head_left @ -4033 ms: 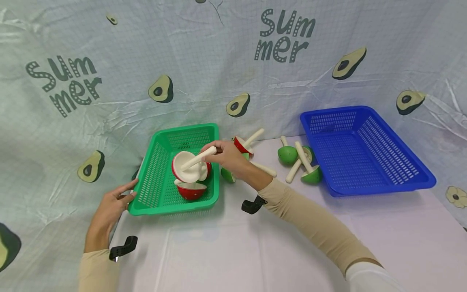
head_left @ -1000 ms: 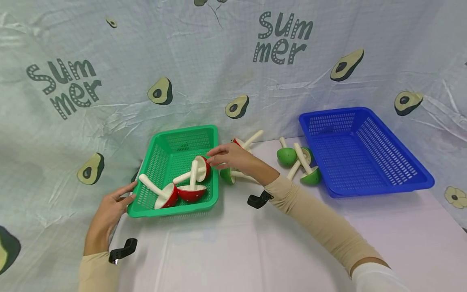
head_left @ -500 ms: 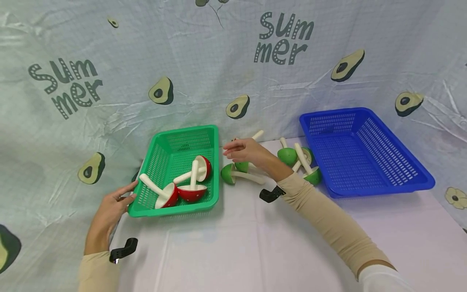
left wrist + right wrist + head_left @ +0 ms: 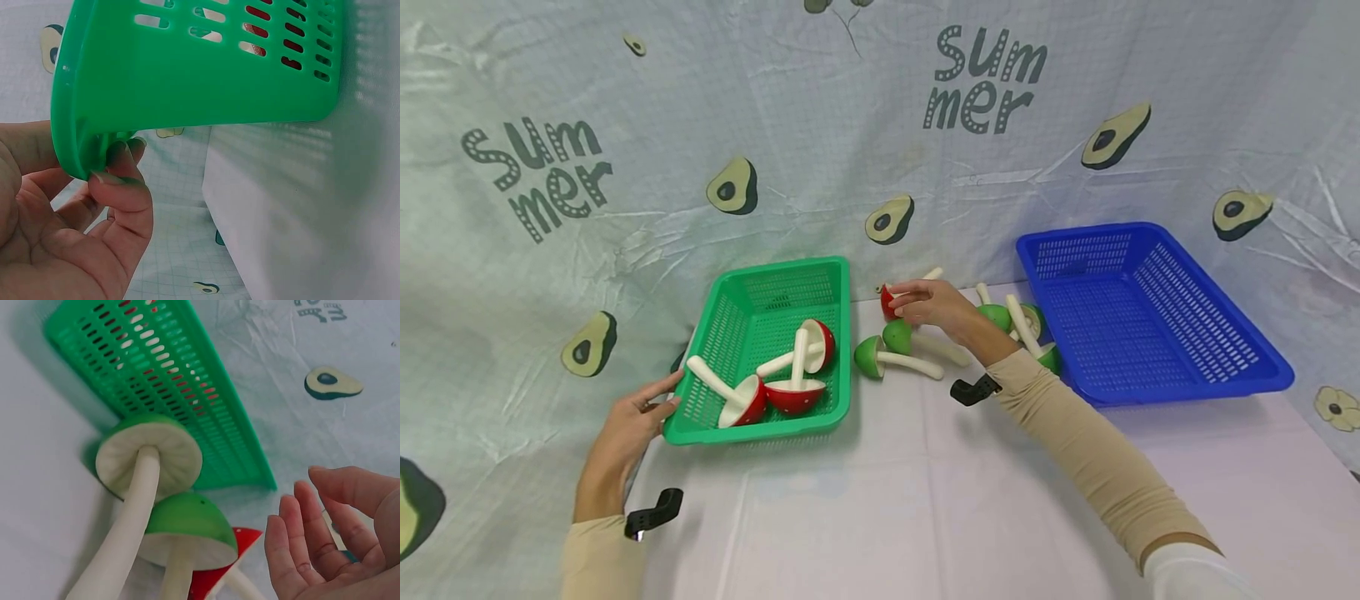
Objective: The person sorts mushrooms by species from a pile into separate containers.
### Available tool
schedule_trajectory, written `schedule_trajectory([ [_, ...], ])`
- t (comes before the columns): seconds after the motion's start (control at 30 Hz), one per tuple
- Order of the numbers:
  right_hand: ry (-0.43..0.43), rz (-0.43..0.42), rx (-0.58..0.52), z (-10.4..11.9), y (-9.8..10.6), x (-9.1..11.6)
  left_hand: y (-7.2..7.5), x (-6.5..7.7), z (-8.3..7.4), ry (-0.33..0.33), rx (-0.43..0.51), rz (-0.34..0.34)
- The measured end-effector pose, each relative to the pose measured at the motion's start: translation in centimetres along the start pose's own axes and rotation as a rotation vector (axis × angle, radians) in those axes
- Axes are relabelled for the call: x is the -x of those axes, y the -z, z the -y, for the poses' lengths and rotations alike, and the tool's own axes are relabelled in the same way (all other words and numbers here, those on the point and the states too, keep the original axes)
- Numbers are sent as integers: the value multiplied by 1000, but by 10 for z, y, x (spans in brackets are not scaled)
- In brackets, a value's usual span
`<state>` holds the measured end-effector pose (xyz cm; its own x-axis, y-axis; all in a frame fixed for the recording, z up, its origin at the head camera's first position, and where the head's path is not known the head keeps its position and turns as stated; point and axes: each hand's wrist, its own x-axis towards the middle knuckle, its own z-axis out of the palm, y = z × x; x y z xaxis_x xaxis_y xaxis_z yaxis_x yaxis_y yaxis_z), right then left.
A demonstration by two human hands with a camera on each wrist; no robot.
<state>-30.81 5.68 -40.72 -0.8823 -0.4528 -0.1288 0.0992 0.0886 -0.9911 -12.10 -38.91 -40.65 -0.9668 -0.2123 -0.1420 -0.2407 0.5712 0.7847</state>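
In the head view, my left hand [image 4: 631, 423] grips the left rim of a green plastic basket [image 4: 737, 436]; the left wrist view shows thumb and fingers pinching the rim [image 4: 78, 156]. Three toy mushrooms with red spotted caps [image 4: 794, 402] and white stems lie inside. My right hand [image 4: 936, 307] is empty, its fingers loosely bent, over another red mushroom [image 4: 886, 305] partly hidden behind it. Beside that lie two green-capped mushrooms [image 4: 868, 358], stems pointing right. The right wrist view has the open hand [image 4: 337, 544] just right of the red cap [image 4: 247, 539].
More green mushrooms [image 4: 1028, 325] lie in a cluster against a blue plastic basket [image 4: 1187, 388] at the right. A cloth backdrop [image 4: 820, 125] printed with avocados rises behind the white table [image 4: 835, 517].
The right hand let go of a red mushroom, now in the green basket, and moved right, out to the mushrooms on the table. The left hand stayed on the basket rim.
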Motion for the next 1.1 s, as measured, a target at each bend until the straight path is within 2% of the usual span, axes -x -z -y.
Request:
schedule_trajectory([
  [0.17,7,-28,-7,-10,8,-3,0,1,1,8,25,1],
  [0.43,-66,-126,-32,-20,13,-11,-1,0,2,21,58,-6],
  [0.77,-133,-161,-121,-29,18,-24,1,1,4,4,76,-5],
  [0.93,-146,-175,-91,-31,22,-31,2,2,3,-2,84,2],
  [1.1,-123,-175,-50,-34,27,-38,1,1,2,-3,55,-19],
])
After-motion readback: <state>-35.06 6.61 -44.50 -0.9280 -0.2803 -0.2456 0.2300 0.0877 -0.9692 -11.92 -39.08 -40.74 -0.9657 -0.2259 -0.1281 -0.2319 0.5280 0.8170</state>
